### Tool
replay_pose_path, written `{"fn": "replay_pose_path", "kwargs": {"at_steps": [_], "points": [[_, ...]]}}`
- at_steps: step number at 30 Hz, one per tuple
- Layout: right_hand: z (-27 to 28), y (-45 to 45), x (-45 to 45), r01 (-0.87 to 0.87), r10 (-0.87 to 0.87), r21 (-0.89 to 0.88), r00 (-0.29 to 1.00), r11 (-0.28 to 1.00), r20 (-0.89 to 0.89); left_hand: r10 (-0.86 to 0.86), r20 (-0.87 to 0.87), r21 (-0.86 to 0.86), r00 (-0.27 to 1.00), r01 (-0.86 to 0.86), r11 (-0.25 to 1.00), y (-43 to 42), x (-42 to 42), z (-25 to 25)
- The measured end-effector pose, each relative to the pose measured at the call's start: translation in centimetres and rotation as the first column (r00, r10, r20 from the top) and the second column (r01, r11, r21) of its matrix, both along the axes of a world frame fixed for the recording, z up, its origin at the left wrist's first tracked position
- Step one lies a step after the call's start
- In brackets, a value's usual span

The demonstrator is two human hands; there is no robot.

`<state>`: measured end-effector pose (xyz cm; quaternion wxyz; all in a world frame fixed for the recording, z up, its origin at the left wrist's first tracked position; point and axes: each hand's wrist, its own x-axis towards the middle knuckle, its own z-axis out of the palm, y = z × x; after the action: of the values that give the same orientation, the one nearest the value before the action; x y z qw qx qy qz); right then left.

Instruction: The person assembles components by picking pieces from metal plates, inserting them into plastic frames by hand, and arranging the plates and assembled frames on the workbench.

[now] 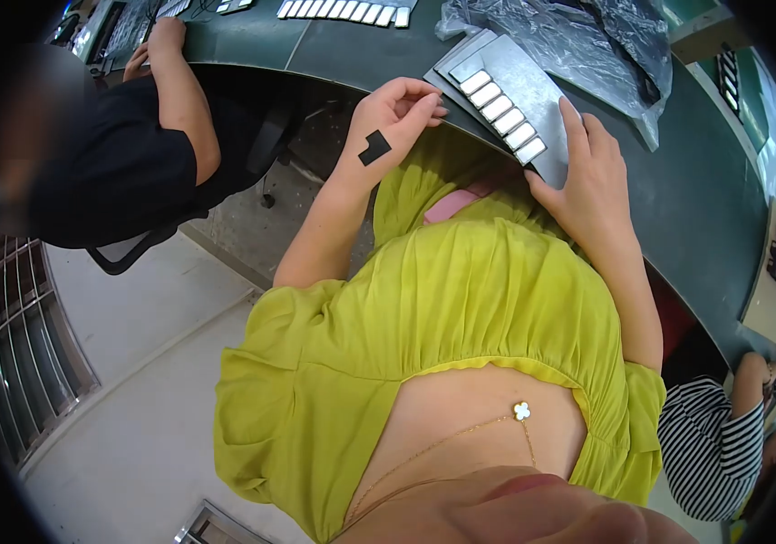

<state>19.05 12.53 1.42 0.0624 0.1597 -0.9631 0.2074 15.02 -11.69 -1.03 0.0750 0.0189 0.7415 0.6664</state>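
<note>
My left hand (397, 120) is at the desk's edge, left of a small stack of thin grey plates. Its thumb and fingers are pressed together in a pinch; anything between them is too small to make out. A black angular patch (374, 147) sticks to the back of that hand. My right hand (592, 172) grips the right edge and near corner of the top grey plate (519, 68). On this plate lies a slanting row of several small white rectangular pieces with dark edges (501, 115). More plates (447, 74) show underneath, fanned out to the left.
Clear plastic wrapping (578, 45) lies behind the plates on the dark green desk (678, 199). Another row of white pieces (343, 11) is at the far side. A person in dark clothing (125, 154) sits at left; a striped sleeve (742, 453) shows at right beside a brown board (760, 304).
</note>
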Motion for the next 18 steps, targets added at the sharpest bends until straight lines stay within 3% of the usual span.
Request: {"fn": "replay_pose_path", "kwargs": {"at_steps": [3,5,6,8,9,10,12,13,15,18], "points": [[0.2,0.1,-0.3,0.032,-0.032,-0.001,0.999,0.999,0.009,0.012,0.049,0.025,0.999,-0.013,1.000,-0.2,0.7,0.0],[0.7,0.6,-0.4,0.060,-0.042,-0.198,0.995,0.978,0.092,-0.072,0.135,0.098,0.988,0.059,0.993,-0.3,1.5,-0.2],[0.9,0.7,-0.4,0.053,-0.036,-0.201,0.995,0.978,0.091,-0.069,0.146,0.093,0.987,0.056,0.994,0.2,1.8,0.1],[1.4,1.2,-0.3,0.161,-0.095,-0.345,0.975,0.925,0.201,-0.150,-0.268,-0.334,0.952,0.054,0.941,1.2,2.6,0.8],[1.8,1.5,-0.2,0.193,-0.117,-0.387,0.970,0.902,0.213,-0.295,-0.611,-0.457,0.734,-0.022,0.889,1.8,2.2,0.2],[2.0,1.9,-0.2,0.195,-0.118,-0.385,0.970,0.902,0.212,-0.393,-0.663,-0.521,0.637,-0.016,0.854,2.7,2.1,0.4],[2.4,2.6,0.1,0.221,-0.171,-0.432,0.974,0.875,0.151,-0.548,-0.669,-0.650,0.503,-0.037,0.759,5.0,2.1,1.0],[2.5,3.1,0.2,0.226,-0.187,-0.429,0.973,0.874,0.132,-0.551,-0.670,-0.648,0.498,-0.028,0.761,6.0,2.1,0.8],[2.7,3.8,0.7,0.266,-0.233,-0.413,0.964,0.871,0.131,-0.694,-0.629,-0.764,0.351,-0.113,0.635,7.8,1.7,0.4],[2.8,5.0,1.5,0.316,-0.302,-0.378,0.948,0.870,0.097,-0.683,-0.692,-0.716,0.233,-0.099,0.691,8.3,0.7,-1.8]]}}
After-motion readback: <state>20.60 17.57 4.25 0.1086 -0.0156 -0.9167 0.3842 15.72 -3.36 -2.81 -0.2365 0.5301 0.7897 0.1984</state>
